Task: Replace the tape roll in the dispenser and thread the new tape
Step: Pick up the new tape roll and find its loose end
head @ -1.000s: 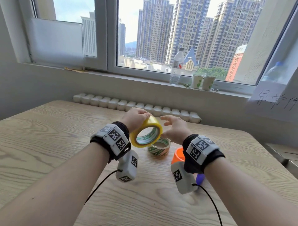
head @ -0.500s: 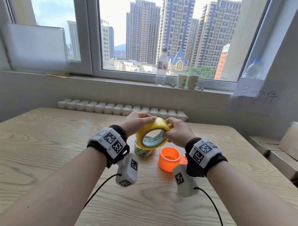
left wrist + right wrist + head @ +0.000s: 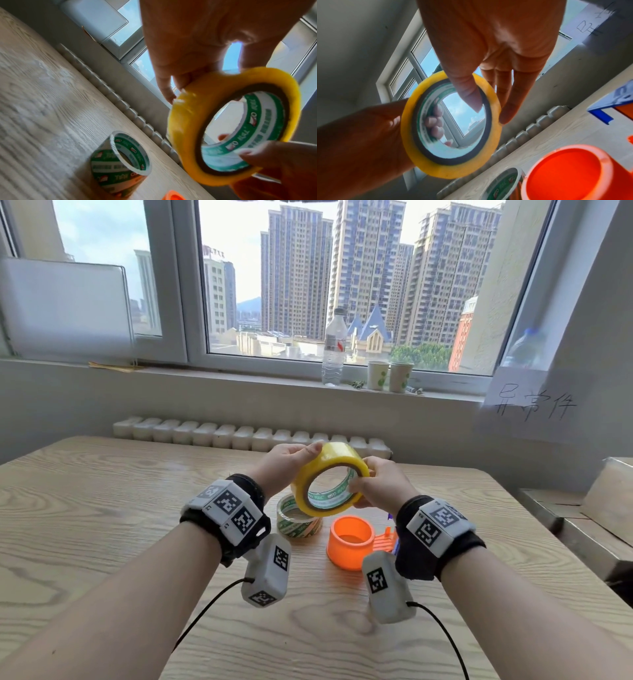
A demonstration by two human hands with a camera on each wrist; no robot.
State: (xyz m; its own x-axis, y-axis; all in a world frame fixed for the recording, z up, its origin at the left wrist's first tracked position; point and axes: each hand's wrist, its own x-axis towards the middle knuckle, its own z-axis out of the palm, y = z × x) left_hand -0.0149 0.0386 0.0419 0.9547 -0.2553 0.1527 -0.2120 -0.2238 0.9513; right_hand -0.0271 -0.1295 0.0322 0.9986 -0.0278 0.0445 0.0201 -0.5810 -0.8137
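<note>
Head camera first: I saw a room with a wide window (image 3: 342,278) facing tower blocks, a sill carrying a water bottle (image 3: 333,350) and two paper cups (image 3: 390,375), and a handwritten paper sign (image 3: 534,405) on the right wall. Below it lay a broad wooden table (image 3: 85,508), its grain smooth and flat, with a row of white blocks (image 3: 239,436) along its far edge.

On that table I made out the orange dispenser (image 3: 349,546), its round hub standing open-mouthed, and just beside it an almost bare tape core (image 3: 294,522) printed green and white.

Above both, clear of the table, was the new yellow tape roll (image 3: 329,479), held tilted between my two hands. My left hand (image 3: 287,463) gripped its outer band, fingers curled round the far side and fingertips (image 3: 169,94) at a crinkled spot, possibly the loose end. My right hand (image 3: 380,487) pinched the opposite rim, thumb (image 3: 467,97) hooked inside the core and fingers along the outside.

I judged the roll light and stiff, thanks to its cardboard core, with a glossy, fairly slippery outer face and a sticky underside once peeled. I reckoned the rim and inner core were the safest places to hold, keeping skin off the adhesive.
</note>
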